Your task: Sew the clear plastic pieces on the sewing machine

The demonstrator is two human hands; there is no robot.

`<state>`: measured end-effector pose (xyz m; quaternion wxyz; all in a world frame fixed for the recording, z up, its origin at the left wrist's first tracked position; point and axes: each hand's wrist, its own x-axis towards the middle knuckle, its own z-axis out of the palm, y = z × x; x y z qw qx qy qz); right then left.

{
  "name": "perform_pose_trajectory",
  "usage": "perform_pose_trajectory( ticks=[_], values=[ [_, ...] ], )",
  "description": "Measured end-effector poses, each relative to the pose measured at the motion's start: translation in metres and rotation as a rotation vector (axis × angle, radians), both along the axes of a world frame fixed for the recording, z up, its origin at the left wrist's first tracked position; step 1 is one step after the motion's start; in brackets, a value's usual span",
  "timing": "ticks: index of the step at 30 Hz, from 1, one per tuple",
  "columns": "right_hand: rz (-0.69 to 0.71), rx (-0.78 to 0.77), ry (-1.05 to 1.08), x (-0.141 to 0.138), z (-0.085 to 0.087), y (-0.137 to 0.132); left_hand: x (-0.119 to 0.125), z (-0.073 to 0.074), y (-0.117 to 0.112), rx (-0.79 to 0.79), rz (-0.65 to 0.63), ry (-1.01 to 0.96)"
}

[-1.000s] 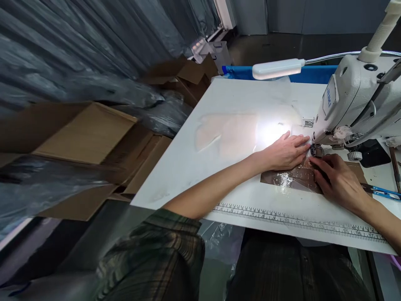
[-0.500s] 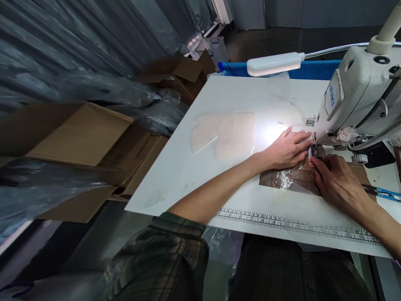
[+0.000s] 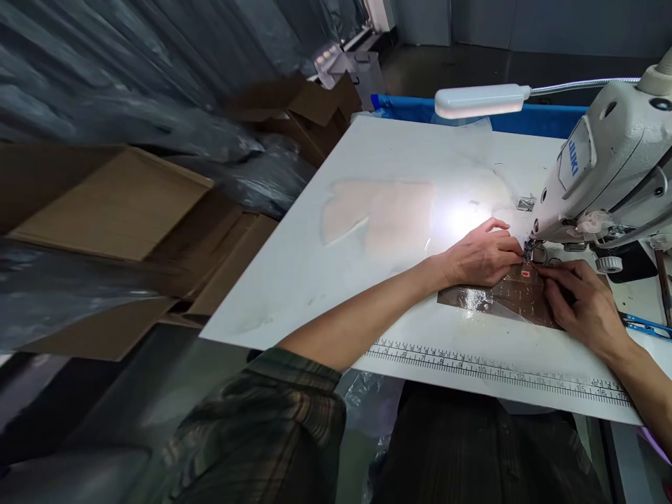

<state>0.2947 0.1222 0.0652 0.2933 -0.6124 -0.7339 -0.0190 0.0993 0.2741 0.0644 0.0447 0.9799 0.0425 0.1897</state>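
A brown patterned piece under clear film (image 3: 504, 297) lies on the white sewing table (image 3: 336, 280), its far edge at the presser foot (image 3: 530, 253) of a white sewing machine (image 3: 603, 175). My left hand (image 3: 480, 255) rests on the piece's left side, fingers curled and pressing it down just left of the foot. My right hand (image 3: 580, 301) lies on the piece's right side, fingers bent with the tips pinched at a small red tag (image 3: 526, 274) in front of the needle.
A white lamp (image 3: 480, 100) on a flexible neck lights the table. A ruler strip (image 3: 498, 374) runs along the near edge. Blue-handled snips (image 3: 648, 325) lie at the right. Open cardboard boxes (image 3: 120, 217) and plastic-wrapped bundles stand left of the table.
My left fingers have curled from flat to bent, and my right hand has slid slightly back and right on the piece. The view has shifted a little.
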Motion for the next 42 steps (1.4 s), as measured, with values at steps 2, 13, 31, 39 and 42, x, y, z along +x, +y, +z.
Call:
perform_pose_trajectory(
  ticks=[2, 13, 31, 39, 42],
  values=[
    [-0.027, 0.006, 0.064, 0.001, -0.001, -0.001, 0.000, 0.001, 0.000, 0.000, 0.013, 0.018],
    [-0.081, 0.008, 0.123, -0.002, -0.004, -0.005, 0.000, 0.004, -0.001, -0.059, 0.091, 0.048],
    [0.378, -0.248, -0.025, -0.013, 0.022, -0.010, -0.001, 0.023, 0.005, -0.168, 0.225, -0.036],
    [0.013, -0.571, 0.492, 0.031, 0.061, -0.004, -0.054, 0.092, -0.030, -0.199, 0.380, 0.251],
    [-0.502, -0.427, 0.592, 0.071, 0.073, 0.002, -0.077, 0.094, -0.056, -0.244, 0.498, 0.451]
  ],
)
